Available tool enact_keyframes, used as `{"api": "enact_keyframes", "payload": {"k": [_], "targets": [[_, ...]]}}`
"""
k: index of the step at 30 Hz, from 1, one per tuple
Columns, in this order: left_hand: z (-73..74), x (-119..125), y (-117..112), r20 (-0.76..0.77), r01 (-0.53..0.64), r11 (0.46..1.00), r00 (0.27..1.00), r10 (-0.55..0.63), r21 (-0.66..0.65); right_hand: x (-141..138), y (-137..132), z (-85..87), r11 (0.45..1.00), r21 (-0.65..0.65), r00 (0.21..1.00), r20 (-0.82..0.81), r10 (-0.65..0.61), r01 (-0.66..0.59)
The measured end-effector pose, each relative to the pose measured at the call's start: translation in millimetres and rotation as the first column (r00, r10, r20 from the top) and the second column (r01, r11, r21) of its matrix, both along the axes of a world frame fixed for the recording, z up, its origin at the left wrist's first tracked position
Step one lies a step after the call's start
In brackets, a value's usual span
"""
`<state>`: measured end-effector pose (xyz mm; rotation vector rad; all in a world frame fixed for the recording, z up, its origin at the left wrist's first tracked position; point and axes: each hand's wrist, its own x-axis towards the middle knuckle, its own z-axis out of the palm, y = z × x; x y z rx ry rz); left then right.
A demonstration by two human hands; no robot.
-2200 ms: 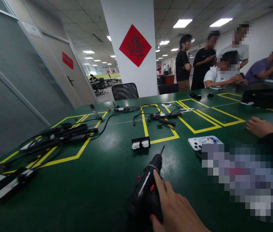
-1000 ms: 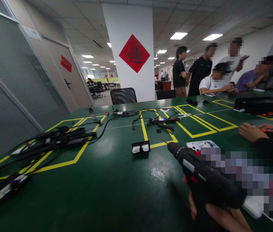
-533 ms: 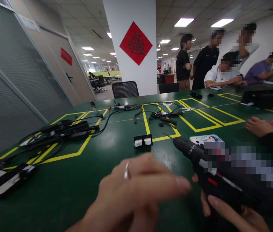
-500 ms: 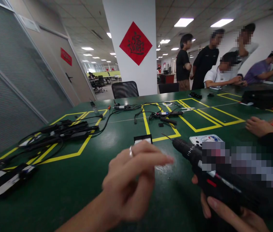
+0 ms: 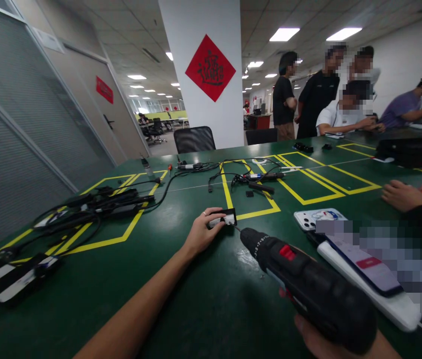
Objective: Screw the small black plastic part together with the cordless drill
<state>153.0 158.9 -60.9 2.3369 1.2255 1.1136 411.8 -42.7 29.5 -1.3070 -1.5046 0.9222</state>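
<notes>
My left hand (image 5: 201, 230) reaches out over the green table (image 5: 181, 309) and its fingers close on a small black part with white blocks (image 5: 226, 218) beside a yellow tape line. My right hand (image 5: 330, 344), mostly hidden at the bottom edge, grips a black cordless drill (image 5: 308, 284) with a red switch. The drill's bit points left and away, its tip almost touching the small part.
A white phone (image 5: 317, 218) and a long white device lie right of the drill. Black cables and adapters (image 5: 91, 207) sprawl at left, tools (image 5: 259, 177) lie mid-table. Another person's hands (image 5: 405, 194) rest at right. Several people stand or sit at the far end.
My left hand came into view, moved forward and took hold of the small black part. The drill swung left and lower, bringing its bit tip up to the part.
</notes>
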Motion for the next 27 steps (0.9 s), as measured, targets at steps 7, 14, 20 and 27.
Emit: {"api": "enact_keyframes", "payload": {"k": [7,14,20,27], "targets": [[-1.5,0,3,0.041,0.016,0.999,0.999,-0.014,-0.049,-8,25,-5.8,0.997,0.027,0.997,0.018,0.076,-0.077],[-1.4,-1,3,0.060,0.026,0.997,0.998,-0.022,-0.075,-22,28,5.4,0.991,0.093,0.991,0.099,0.087,-0.096],[-2.3,-2,4,0.071,0.032,0.996,0.997,-0.026,-0.087,-17,34,-1.4,0.985,0.082,0.983,0.118,0.140,-0.150],[-1.9,-1,3,0.076,0.024,0.994,0.997,-0.017,-0.105,-16,36,-0.8,0.982,0.074,0.975,0.154,0.161,-0.173]]}}
